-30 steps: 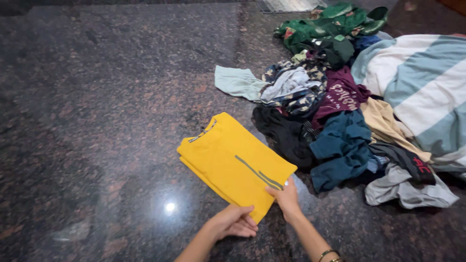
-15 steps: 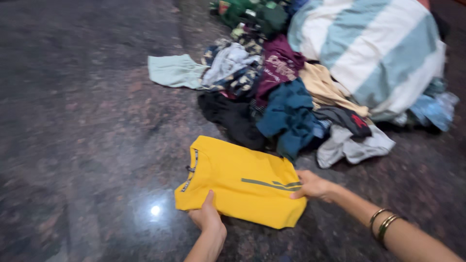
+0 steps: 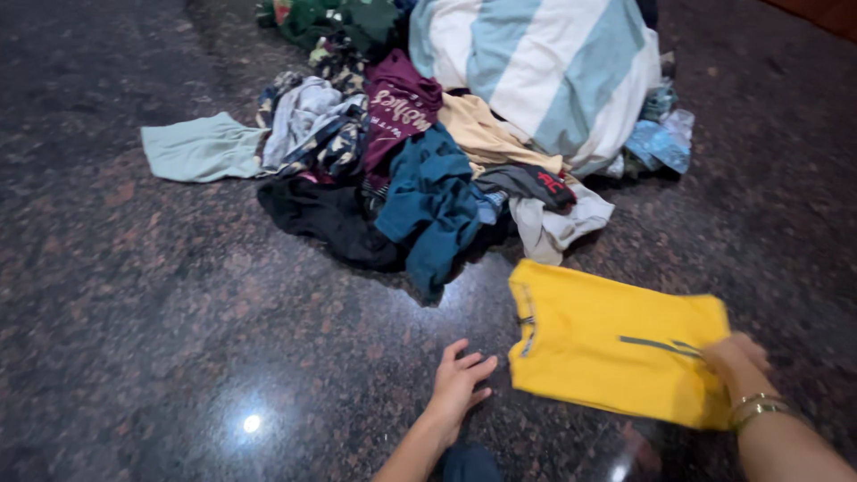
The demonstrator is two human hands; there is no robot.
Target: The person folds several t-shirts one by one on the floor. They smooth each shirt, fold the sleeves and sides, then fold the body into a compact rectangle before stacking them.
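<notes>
Head view, looking down at a dark speckled stone floor (image 3: 178,312). Seems to be the carrying-aside step of sorting laundry: folded yellow shirt (image 3: 616,357) held just below the lower right edge of the heap of clothes (image 3: 428,178), close to the heap's white garment (image 3: 558,223) but apart from it. Looks slightly blurred and tilted, so probably not lying fully flat on the floor; hard to tell whether its left end touches the stone.

Right hand (image 3: 736,361), with thin bangles (image 3: 754,406) at the wrist, at the shirt's far right end, furthest from the heap. Fingers curled and closed over that edge, pinching the cloth; exact pinch point smeared by blur. Most of the shirt stretches from those fingers leftward, collar end pointing back under the heap.

Left hand (image 3: 460,384) below the heap's teal garment (image 3: 433,201), fingers spread and empty, palm down on or just over the floor. Shirt's collar edge just beside those fingertips, not touching.

By judgement, laying the shirt down neatly calls for keeping the fold together with a level, one-sided hold, or a second support at the collar end.
</notes>
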